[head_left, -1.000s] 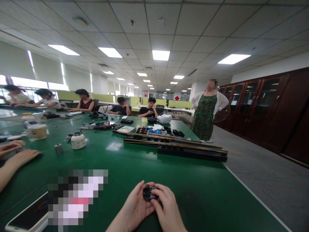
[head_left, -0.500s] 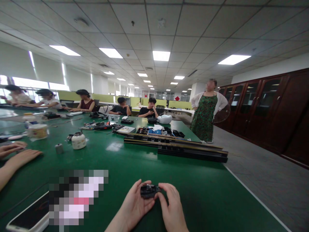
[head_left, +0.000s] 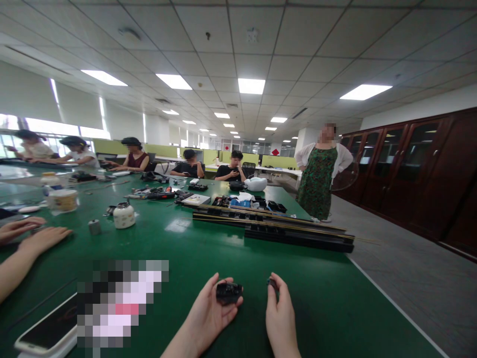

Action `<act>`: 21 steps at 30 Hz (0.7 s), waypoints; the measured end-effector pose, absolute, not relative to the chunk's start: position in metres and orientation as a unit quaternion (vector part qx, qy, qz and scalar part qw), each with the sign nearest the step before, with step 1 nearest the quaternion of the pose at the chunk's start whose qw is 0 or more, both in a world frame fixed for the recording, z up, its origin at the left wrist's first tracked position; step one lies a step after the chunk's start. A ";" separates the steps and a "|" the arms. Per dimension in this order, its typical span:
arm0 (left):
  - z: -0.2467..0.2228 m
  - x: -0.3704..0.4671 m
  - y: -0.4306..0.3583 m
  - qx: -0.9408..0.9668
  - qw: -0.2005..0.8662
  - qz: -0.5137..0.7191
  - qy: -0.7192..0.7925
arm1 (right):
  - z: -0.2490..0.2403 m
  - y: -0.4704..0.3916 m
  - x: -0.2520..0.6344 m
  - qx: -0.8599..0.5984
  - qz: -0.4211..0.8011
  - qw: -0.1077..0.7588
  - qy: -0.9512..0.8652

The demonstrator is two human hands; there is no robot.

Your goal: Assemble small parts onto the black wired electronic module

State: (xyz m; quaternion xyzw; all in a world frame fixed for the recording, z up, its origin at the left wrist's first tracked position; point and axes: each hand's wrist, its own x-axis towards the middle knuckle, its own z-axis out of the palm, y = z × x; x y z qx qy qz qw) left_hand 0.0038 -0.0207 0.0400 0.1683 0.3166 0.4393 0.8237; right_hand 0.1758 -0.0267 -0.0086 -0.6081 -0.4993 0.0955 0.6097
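Note:
My left hand (head_left: 214, 311), palm up, holds a small black device (head_left: 228, 292) between its thumb and fingers, above the green table (head_left: 208, 258). To the right, apart from it, my right hand (head_left: 280, 311) pinches a small dark piece (head_left: 272, 283) between thumb and fingertips. The piece is too small to identify. The device's upper side shows an uneven, recessed surface.
Long black rails with thin brass-coloured rods (head_left: 298, 236) lie ahead. A white jar (head_left: 124, 216), a grey metal cylinder (head_left: 94, 227) and a phone (head_left: 48, 323) are on the left, near another person's hands (head_left: 44, 238). A person (head_left: 316, 179) stands beyond the table.
My right hand has moved right, away from the device, with the small dark piece in its fingers. My left hand still holds the device.

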 end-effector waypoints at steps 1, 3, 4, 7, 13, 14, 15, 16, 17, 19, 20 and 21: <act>0.040 0.004 -0.020 0.169 0.824 0.439 0.315 | -0.008 -0.026 0.177 -0.610 0.102 0.613 -0.492; 0.040 0.003 -0.020 0.167 0.825 0.440 0.313 | -0.006 -0.027 0.177 -0.614 0.117 0.615 -0.481; 0.039 0.003 -0.020 0.167 0.825 0.440 0.312 | -0.004 -0.028 0.176 -0.616 0.123 0.614 -0.477; 0.038 0.001 -0.019 0.167 0.825 0.444 0.309 | 0.000 -0.031 0.174 -0.618 0.125 0.614 -0.474; 0.038 0.001 -0.019 0.161 0.826 0.446 0.306 | 0.002 -0.033 0.170 -0.603 0.086 0.618 -0.498; 0.039 0.001 -0.019 0.161 0.825 0.447 0.306 | 0.002 -0.034 0.169 -0.603 0.082 0.614 -0.503; 0.039 0.001 -0.019 0.162 0.825 0.447 0.306 | 0.002 -0.034 0.169 -0.604 0.078 0.610 -0.508; 0.040 0.001 -0.019 0.164 0.824 0.448 0.306 | 0.002 -0.034 0.169 -0.605 0.074 0.604 -0.514; 0.040 0.001 -0.019 0.165 0.823 0.449 0.307 | 0.002 -0.034 0.169 -0.606 0.070 0.597 -0.521; 0.042 0.002 -0.020 0.168 0.819 0.451 0.312 | 0.003 -0.034 0.168 -0.608 0.060 0.579 -0.541; 0.042 0.002 -0.020 0.170 0.817 0.453 0.315 | 0.004 -0.035 0.167 -0.607 0.056 0.567 -0.554; 0.042 0.002 -0.021 0.172 0.814 0.454 0.318 | 0.005 -0.036 0.166 -0.606 0.052 0.553 -0.570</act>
